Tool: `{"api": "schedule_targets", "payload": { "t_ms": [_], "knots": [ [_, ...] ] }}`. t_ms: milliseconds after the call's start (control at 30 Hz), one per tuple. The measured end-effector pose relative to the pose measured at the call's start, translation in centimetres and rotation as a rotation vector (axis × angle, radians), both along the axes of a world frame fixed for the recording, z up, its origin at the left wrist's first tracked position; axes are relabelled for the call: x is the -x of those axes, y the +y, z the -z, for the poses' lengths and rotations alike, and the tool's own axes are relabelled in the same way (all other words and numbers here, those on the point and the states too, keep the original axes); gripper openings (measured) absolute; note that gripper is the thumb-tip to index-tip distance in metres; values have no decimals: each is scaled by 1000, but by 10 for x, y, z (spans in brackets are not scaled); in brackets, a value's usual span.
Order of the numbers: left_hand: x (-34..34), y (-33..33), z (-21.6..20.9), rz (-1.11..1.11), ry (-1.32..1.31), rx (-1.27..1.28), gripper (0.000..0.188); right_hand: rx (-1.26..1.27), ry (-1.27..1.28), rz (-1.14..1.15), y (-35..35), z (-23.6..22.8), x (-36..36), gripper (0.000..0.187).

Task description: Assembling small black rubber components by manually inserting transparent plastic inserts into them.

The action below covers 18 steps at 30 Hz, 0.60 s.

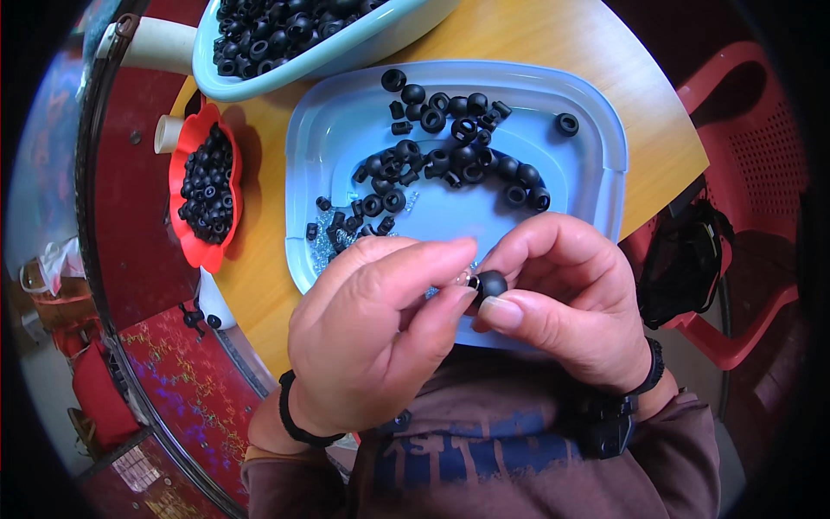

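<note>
My right hand (566, 298) pinches a black ball-shaped piece (492, 285) between thumb and finger above the near edge of the blue tray (612, 186). Against its left side my left hand (372, 320) is closed, thumb and fingertips around a small clear, shiny piece (464, 278) that touches or nearly touches the ball; its exact kind is too small to tell. Inside the tray lie several black ball-shaped pieces with holes (464, 130) and smaller black cylindrical pieces (339, 218). Beside these is a heap of tiny clear pieces (322, 251), partly hidden by my left hand.
A light-blue basin (346, 50) full of black balls stands at the far left of the wooden table (657, 112). Left of the tray, a red scalloped dish (201, 253) holds small black pieces. A red plastic chair (739, 346) with a black bag (687, 259) is on the right.
</note>
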<state>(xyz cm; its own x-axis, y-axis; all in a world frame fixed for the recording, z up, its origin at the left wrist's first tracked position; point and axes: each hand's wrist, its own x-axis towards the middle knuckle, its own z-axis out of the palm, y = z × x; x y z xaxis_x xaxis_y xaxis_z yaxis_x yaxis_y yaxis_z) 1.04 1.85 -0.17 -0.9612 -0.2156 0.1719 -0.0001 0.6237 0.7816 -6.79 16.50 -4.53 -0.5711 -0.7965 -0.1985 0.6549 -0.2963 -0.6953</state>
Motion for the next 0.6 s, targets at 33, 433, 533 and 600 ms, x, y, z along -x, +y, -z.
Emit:
{"api": "schedule_targets", "payload": {
  "t_ms": [33, 433, 533, 600],
  "knots": [
    [-2, -3, 3, 30, 30, -17, 25, 19, 6, -2, -1, 1, 0, 21],
    [-10, 5, 6, 97, 109, 98, 35, 88, -149, 9, -1, -3, 2, 22],
    [-8, -3, 0, 57, 64, 93, 32, 100, -141, -16, 1, 0, 4, 22],
    [-1, -15, 1, 54, 64, 203, 28, 100, -128, -24, 0, 0, 3, 22]
  ]
}}
